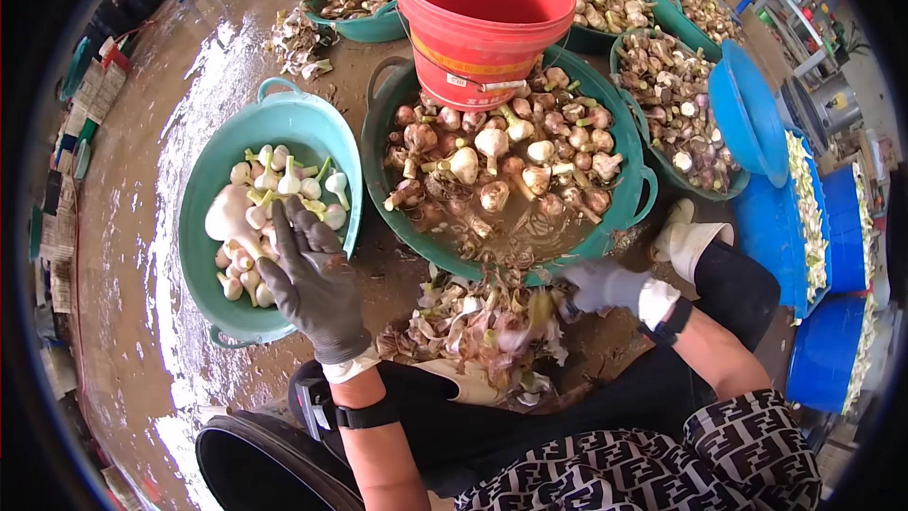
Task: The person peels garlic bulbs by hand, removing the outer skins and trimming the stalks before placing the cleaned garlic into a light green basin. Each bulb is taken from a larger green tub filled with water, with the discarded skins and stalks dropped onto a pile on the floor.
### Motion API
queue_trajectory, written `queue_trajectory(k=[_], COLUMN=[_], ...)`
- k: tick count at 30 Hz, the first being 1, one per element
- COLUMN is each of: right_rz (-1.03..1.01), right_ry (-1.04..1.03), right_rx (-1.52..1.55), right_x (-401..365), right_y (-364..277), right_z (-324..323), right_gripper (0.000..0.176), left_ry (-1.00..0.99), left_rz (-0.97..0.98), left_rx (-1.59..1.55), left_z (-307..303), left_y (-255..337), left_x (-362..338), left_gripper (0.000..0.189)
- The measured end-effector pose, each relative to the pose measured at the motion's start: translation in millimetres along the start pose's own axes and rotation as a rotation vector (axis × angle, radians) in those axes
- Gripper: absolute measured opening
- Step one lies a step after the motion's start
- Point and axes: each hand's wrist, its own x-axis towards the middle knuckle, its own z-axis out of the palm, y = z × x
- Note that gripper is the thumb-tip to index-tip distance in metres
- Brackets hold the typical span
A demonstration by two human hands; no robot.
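You have clear air over the near half of the large tub (380,132), but the red bucket (482,19) blocks its far side and a peel heap (468,322) crowds its near rim.

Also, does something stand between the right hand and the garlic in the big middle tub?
Yes: the near rim of the green tub lies between the right hand and the garlic. The red bucket stands farther back, out of that path.

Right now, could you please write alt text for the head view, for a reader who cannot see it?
A gloved left grip is spread open at a teal tub of pale garlic; the blurred right grip is beside scattered peelings. Ahead, a red bucket sits over a green tub of darker garlic.
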Motion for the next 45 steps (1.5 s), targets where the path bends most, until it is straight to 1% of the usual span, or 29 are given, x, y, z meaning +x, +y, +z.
queue_trajectory(k=[1,3,4,6,7,9,11,13,14,15,17,18,19,20,21,23,24,25,27,28,31,32,35,38,40,42,43,44,45], right_rz=[-0.016,0.014,0.064,0.201,0.179,0.248,0.258,0.23,0.107,0.046,-0.091,-0.086,-0.217,-0.352,-0.35,-0.446,-0.419,-0.423,-0.207,-0.066,-0.026,-0.099,-0.236,-0.242,-0.241,-0.24,-0.159,-0.08,-0.078], right_ry=[0.118,0.28,0.317,0.231,0.307,0.281,0.315,0.368,0.6,0.609,0.624,0.626,0.577,0.528,0.535,0.459,0.432,0.433,0.291,0.383,0.515,0.46,0.327,0.272,0.311,0.352,0.444,0.524,0.522], right_rx=[0.135,0.481,0.7,0.296,0.293,0.236,0.263,0.396,0.449,0.473,0.518,0.517,0.642,0.764,0.764,1.434,1.726,1.726,1.562,1.372,1.458,1.594,1.713,1.867,1.84,1.811,1.593,1.372,1.371], right_x=[15,50,68,117,125,151,158,150,151,140,99,83,70,60,54,45,41,43,50,55,63,58,45,41,48,69,89,103,108], right_y=[-2,-10,-22,-48,-59,-73,-69,-50,-32,-24,-16,-15,-14,-15,-17,-28,-38,-41,-48,-54,-60,-63,-58,-56,-52,-42,-34,-28,-23], right_z=[-8,-18,-21,-30,-26,-22,-19,-23,-13,-17,-26,-28,-29,-29,-27,-18,-14,-9,-2,3,10,7,0,2,8,21,32,42,51], right_gripper=[0.047,0.044,0.041,0.047,0.049,0.046,0.039,0.033,0.027,0.027,0.025,0.025,0.024,0.023,0.023,0.018,0.029,0.029,0.04,0.047,0.042,0.035,0.026,0.018,0.015,0.013,0.013,0.014,0.014], left_ry=[0.0,0.111,0.219,0.24,0.277,0.26,0.253,0.331,0.3,0.176,-0.232,-0.297,-0.365,-0.411,-0.456,-0.446,-0.431,-0.433,-0.396,-0.4,-0.445,-0.456,-0.463,-0.456,-0.454,-0.076,-0.078,0.073,0.223], left_rz=[-0.003,-0.029,-0.146,-0.157,-0.189,-0.299,-0.315,-0.413,-0.407,-0.365,-0.194,-0.194,-0.192,-0.147,-0.102,-0.099,-0.098,-0.095,-0.131,-0.133,-0.054,-0.029,-0.01,-0.042,-0.067,-0.44,-0.441,-0.631,-0.806], left_rx=[0.001,0.282,0.287,0.441,0.47,0.477,0.443,0.757,0.906,1.065,1.692,1.776,1.861,1.816,1.77,1.747,1.727,1.729,1.91,1.912,1.906,1.9,1.837,1.749,1.721,1.058,1.057,0.798,0.526], left_z=[-1,-8,-15,-21,-24,-43,-53,-60,-68,-72,-72,-62,-53,-55,-57,-57,-54,-50,-34,-33,-36,-37,-42,-42,-45,-58,-56,-52,-51], left_y=[-5,-21,-26,-45,-49,-49,-50,-52,-57,-66,-80,-89,-94,-98,-100,-99,-98,-98,-100,-101,-102,-101,-101,-99,-99,-105,-103,-97,-90], left_x=[0,-3,-1,-2,0,3,0,-3,-7,-10,-15,-17,-18,-20,-22,-24,-24,-26,-29,-31,-32,-32,-31,-29,-31,-35,-33,-31,-30], left_gripper=[0.05,0.054,0.055,0.052,0.05,0.047,0.043,0.043,0.042,0.057,0.078,0.084,0.09,0.089,0.087,0.086,0.084,0.084,0.08,0.08,0.079,0.078,0.075,0.068,0.063,0.054,0.054,0.053,0.055])
